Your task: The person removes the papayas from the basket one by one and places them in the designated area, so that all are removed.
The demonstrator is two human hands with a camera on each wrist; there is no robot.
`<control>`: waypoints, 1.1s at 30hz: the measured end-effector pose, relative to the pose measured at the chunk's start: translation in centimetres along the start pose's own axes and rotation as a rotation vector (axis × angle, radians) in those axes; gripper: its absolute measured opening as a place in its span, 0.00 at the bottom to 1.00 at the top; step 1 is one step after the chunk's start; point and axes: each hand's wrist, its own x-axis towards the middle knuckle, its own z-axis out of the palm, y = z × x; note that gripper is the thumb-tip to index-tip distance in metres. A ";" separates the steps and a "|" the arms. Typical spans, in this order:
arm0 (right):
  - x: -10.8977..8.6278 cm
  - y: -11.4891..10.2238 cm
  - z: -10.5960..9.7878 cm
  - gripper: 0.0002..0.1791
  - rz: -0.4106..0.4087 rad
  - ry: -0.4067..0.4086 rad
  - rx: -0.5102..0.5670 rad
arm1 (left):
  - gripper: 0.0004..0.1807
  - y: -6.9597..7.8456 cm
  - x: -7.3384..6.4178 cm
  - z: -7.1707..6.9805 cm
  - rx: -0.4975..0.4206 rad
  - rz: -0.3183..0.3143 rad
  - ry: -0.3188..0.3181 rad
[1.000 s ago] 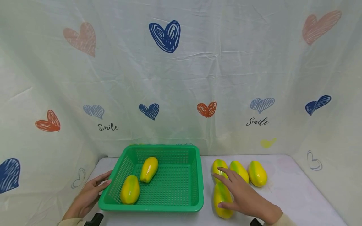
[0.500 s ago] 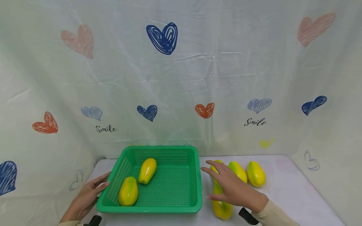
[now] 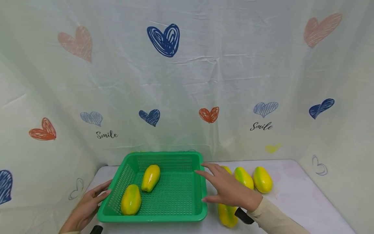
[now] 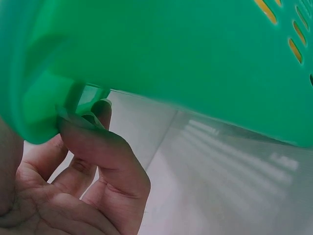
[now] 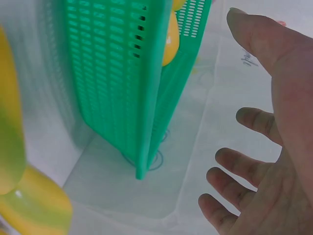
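A green plastic basket (image 3: 175,218) with perforated walls stands on the table, two yellow-green papayas (image 3: 130,200) inside its left half. My left hand (image 3: 89,203) holds the basket's left side; in the left wrist view its fingers (image 4: 112,161) curl under the rim. Over the basket's right rim hovers my right hand (image 3: 226,187), thumb and fingers spread apart with nothing between them. The right wrist view shows that palm (image 5: 288,196) facing the basket wall (image 5: 112,73). Behind and below the right hand lies a papaya (image 3: 228,216), partly covered by it.
Two papayas (image 3: 263,179) lie at the back right of the white table (image 3: 298,201), and another (image 3: 226,169) peeks out behind the right hand. A white curtain (image 3: 187,81) printed with hearts surrounds the table at the back and sides.
My right hand has moved left from above the papayas to the basket's right rim, fingers still spread. The left hand stays on the basket. The whole view has shifted slightly.
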 end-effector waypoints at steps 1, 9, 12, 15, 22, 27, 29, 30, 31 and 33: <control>0.2 -0.1 0.0 0.45 -0.007 -0.003 0.001 | 0.43 0.0 -0.1 0.0 0.000 0.001 -0.003; 1.9 -0.7 0.1 0.45 -0.057 -0.004 0.000 | 0.45 0.0 0.0 0.0 0.009 0.001 0.004; 2.5 -1.0 0.1 0.45 -0.067 -0.014 -0.011 | 0.44 0.0 0.1 0.0 0.009 0.006 0.001; 3.1 -1.2 0.2 0.44 -0.076 -0.031 -0.008 | 0.43 -0.1 0.0 0.0 0.012 0.012 -0.006; 4.5 -2.0 0.7 0.44 -0.099 -0.053 -0.021 | 0.44 -0.1 -0.1 0.0 0.014 0.011 -0.005; 5.5 -2.7 1.0 0.43 -0.117 -0.064 -0.049 | 0.45 -0.2 0.0 0.0 0.010 0.002 0.002; 5.9 -3.0 1.2 0.43 -0.127 -0.070 -0.055 | 0.45 -0.2 0.1 0.0 0.010 -0.001 0.004; 6.1 -3.2 1.3 0.43 -0.130 -0.075 -0.055 | 0.45 -0.2 0.1 0.0 0.009 -0.002 0.007; 6.3 -3.3 1.4 0.43 -0.134 -0.079 -0.056 | 0.45 -0.3 0.2 0.0 0.006 -0.004 0.009; 6.8 -3.5 1.7 0.42 -0.136 -0.091 -0.057 | 0.44 -0.2 0.2 0.0 0.003 -0.004 0.009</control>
